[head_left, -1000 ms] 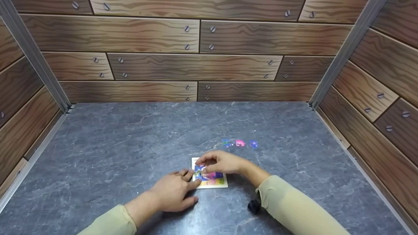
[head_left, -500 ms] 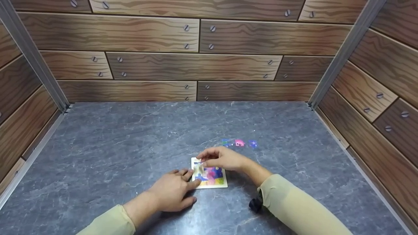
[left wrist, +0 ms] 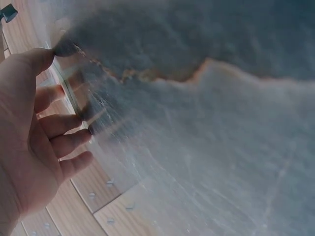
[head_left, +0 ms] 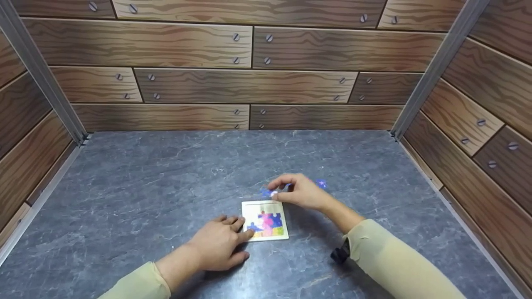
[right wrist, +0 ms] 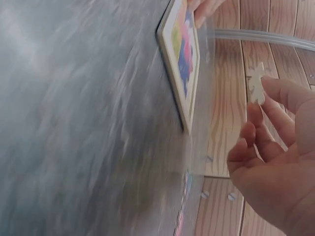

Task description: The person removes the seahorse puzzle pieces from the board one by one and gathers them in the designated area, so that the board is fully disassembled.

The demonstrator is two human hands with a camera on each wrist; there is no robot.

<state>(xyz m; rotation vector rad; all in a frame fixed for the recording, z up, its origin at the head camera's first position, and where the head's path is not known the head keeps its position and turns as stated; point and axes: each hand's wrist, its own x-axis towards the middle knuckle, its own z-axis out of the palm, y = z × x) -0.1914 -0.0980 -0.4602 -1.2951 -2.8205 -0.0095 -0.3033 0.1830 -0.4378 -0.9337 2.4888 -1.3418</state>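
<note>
A square wooden jigsaw board (head_left: 244, 207) lies on the table, a few joined pieces (head_left: 268, 222) in blue, pink and yellow filling its lower part. Its upper and left parts show bare wood. My left hand (head_left: 218, 243) rests at the board's left edge, index fingertip on the lower left corner, fingers fairly straight. Just past the board's far edge, my right hand (head_left: 303, 191) pinches a blue puzzle piece (head_left: 266, 192) between thumb and fingers. In the right wrist view this puzzle piece (right wrist: 256, 83) is raised off the table, its pale wooden side showing.
Beyond my right hand lies a loose blue piece with a star (head_left: 321, 183). More loose pieces (right wrist: 187, 183) show low in the right wrist view; the hand partly covers them in the head view. Wood-patterned walls (head_left: 249, 85) enclose the grey marbled table (head_left: 166, 166).
My right hand has lifted the blue piece from the board's upper left and carried it away, to the far right. Bare wood shows there now. My left hand has stayed put.
</note>
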